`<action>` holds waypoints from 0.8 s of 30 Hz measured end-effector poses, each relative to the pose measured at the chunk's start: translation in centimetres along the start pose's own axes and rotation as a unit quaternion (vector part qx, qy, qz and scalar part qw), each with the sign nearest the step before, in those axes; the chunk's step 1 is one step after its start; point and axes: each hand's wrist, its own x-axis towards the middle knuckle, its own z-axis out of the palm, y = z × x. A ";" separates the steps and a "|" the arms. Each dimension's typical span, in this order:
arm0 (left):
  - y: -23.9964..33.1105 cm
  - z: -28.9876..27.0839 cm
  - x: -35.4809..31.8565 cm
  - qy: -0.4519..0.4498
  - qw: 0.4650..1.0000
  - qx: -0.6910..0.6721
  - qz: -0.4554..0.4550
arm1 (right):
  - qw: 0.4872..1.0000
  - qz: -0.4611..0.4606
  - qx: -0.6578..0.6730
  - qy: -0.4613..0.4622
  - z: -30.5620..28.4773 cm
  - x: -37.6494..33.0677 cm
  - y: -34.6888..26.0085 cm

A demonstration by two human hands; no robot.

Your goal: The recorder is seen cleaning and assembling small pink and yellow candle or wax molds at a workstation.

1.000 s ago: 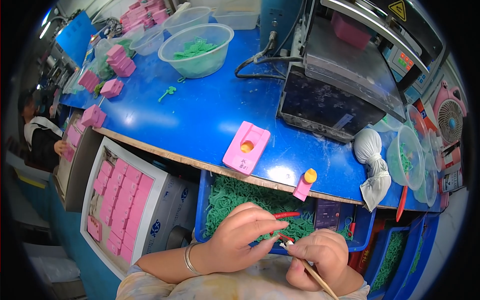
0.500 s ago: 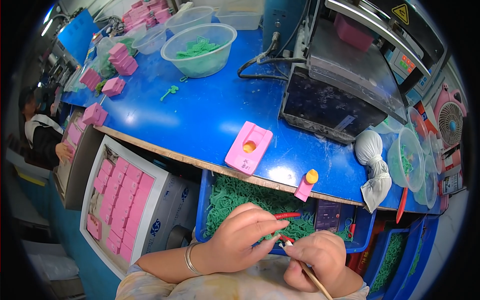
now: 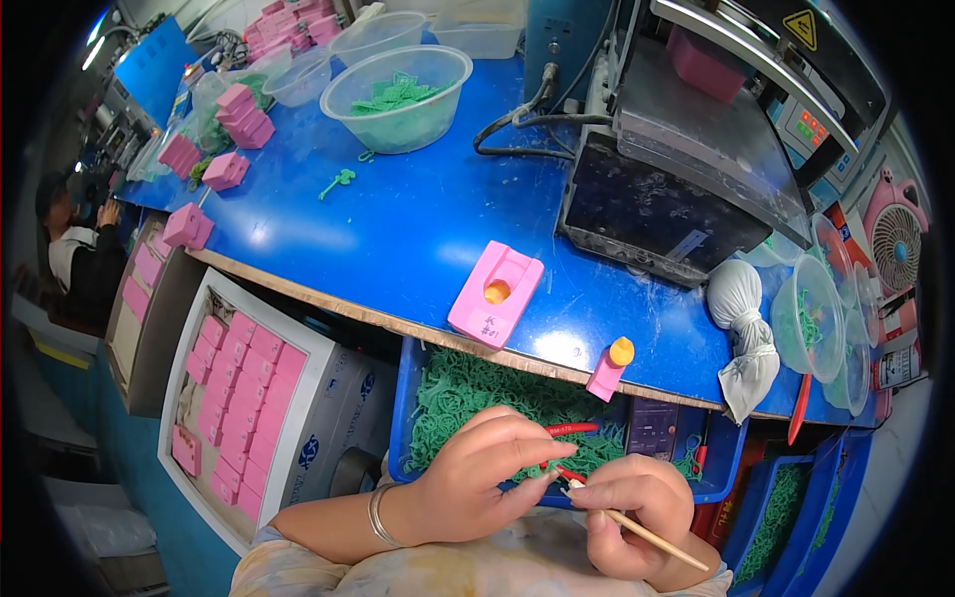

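Right hand (image 3: pixel 642 512): we are closing it around a slim wooden stick (image 3: pixel 657 540), whose pale tip is pointing toward our other hand.
Left hand (image 3: pixel 487 468): we are curving its fingers, with thumb and forefinger tips narrowing just beside the stick's tip; we cannot tell whether they are pinching anything.
Blue table (image 3: pixel 378 239): its brown front edge is running beyond our hands, and open surface is stretching widest across the middle.
Dark machine (image 3: pixel 657 189): it is filling the right rear, narrowing the room toward the front edge.
White box (image 3: pixel 310 393): it is standing below the table edge at left, holding rows of pink blocks (image 3: pixel 239 418).
Blue tray (image 3: pixel 402 408): it is reaching out from under the edge, heaped with green pieces (image 3: pixel 458 388); our hands are hovering over its near side.
Clear bowl (image 3: pixel 398 134): it is standing toward the back.
Cloth bundle (image 3: pixel 741 308): it is drooping over the front edge.
Hollowed pink block (image 3: pixel 497 318): it is lying close to that edge.
Small pink block (image 3: pixel 604 379): it is sitting right at the edge, bearing a yellow knob (image 3: pixel 621 351).
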 end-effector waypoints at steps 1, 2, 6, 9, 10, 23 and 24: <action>0.0 0.0 0.0 0.000 1.000 0.000 0.000 | 1.000 -0.007 0.011 0.002 -0.1 -0.1 0.2; 0.1 0.1 0.0 0.002 1.000 -0.006 -0.002 | 1.000 -0.014 0.023 0.004 -0.1 -0.2 0.3; 0.1 0.2 0.1 0.005 1.000 -0.014 -0.008 | 1.000 -0.006 -0.011 0.009 0.0 -0.3 -0.1; 0.2 0.2 0.0 0.008 1.000 -0.011 -0.006 | 1.000 -0.005 -0.012 0.009 0.0 -0.3 -0.1; 0.2 0.1 0.0 0.008 1.000 -0.012 -0.006 | 1.000 -0.010 -0.015 0.010 0.1 -0.3 -0.1; 0.1 0.2 -0.1 0.000 1.000 -0.010 -0.006 | 0.999 -0.025 -0.032 0.016 0.3 -0.3 0.1; 0.1 0.3 -0.1 0.002 1.000 -0.010 -0.006 | 0.999 -0.025 -0.032 0.016 0.3 -0.3 0.2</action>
